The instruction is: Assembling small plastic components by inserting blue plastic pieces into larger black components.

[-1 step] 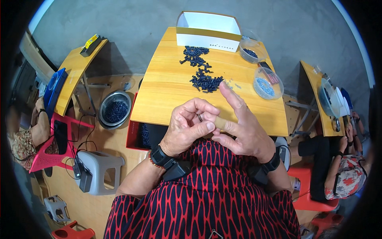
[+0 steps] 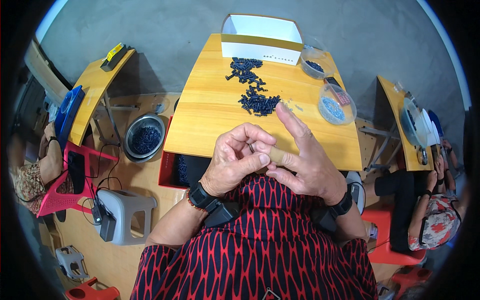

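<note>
Pinching a tiny part, barely visible, between curled fingertips, left hand (image 2: 235, 162) is working close against right hand (image 2: 305, 160), whose fingers are spread, steadied low above desk (image 2: 210, 115) at frame centre.

Left hand (image 2: 235, 160) curls over a small part at its fingertips; the part is mostly hidden and too small to identify. Right hand (image 2: 305, 162) covers the table edge (image 2: 210, 150). Red bin (image 2: 167, 170) sits half under the table. Seated person (image 2: 430, 210) at right is cut off by the fisheye rim.
</note>
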`<state>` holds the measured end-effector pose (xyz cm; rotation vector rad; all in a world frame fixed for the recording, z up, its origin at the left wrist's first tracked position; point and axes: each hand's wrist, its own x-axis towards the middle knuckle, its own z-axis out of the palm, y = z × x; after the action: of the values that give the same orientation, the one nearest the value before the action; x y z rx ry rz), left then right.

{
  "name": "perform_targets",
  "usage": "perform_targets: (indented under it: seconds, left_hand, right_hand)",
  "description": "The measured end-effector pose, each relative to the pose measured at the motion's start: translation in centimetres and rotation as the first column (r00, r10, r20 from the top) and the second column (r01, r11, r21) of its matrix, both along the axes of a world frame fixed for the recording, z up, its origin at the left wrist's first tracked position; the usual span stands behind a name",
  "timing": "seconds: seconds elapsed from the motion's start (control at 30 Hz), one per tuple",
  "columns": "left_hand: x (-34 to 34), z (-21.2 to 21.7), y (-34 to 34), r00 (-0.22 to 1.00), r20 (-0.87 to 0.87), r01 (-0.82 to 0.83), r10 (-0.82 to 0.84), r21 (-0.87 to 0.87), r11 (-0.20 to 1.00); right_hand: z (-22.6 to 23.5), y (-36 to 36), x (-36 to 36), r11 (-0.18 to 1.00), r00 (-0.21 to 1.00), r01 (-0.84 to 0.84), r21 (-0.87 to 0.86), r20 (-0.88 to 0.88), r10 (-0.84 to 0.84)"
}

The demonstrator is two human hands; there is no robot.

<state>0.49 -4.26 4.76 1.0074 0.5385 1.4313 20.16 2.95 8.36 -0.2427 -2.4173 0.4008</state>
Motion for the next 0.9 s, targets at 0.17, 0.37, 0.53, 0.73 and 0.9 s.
perform_targets:
  seconds: [0.17,0.37,0.53,0.73,0.9]
  left_hand:
    - [-0.2,0.0,0.1,1.0,-0.031,0.006,-0.004,0.045,0.999]
    - [-0.8,0.7,-0.1,1.0,-0.028,0.003,0.0,0.096,0.995]
    - [-0.7,1.4,-0.5,0.995,-0.064,-0.058,0.07,0.17,0.984]
    - [-0.9,1.7,-0.8,0.993,-0.114,0.06,-0.041,0.169,0.984]
    - [-1.0,1.8,-0.6,0.987,-0.128,0.115,-0.093,0.175,0.978]
  right_hand:
    - [1.0,-0.8,-0.1,0.991,0.999,0.033,0.131,-0.008,-0.032]
    - [1.1,-1.2,-0.6,0.969,0.997,0.077,0.235,0.008,-0.081]
    - [1.8,-1.4,-0.1,0.957,0.994,0.062,0.282,0.073,-0.086]
    - [3.3,-2.3,0.8,0.942,0.96,0.066,0.329,0.236,-0.15]
    - [2.8,-1.6,0.9,0.875,0.964,0.082,0.477,0.186,-0.192]
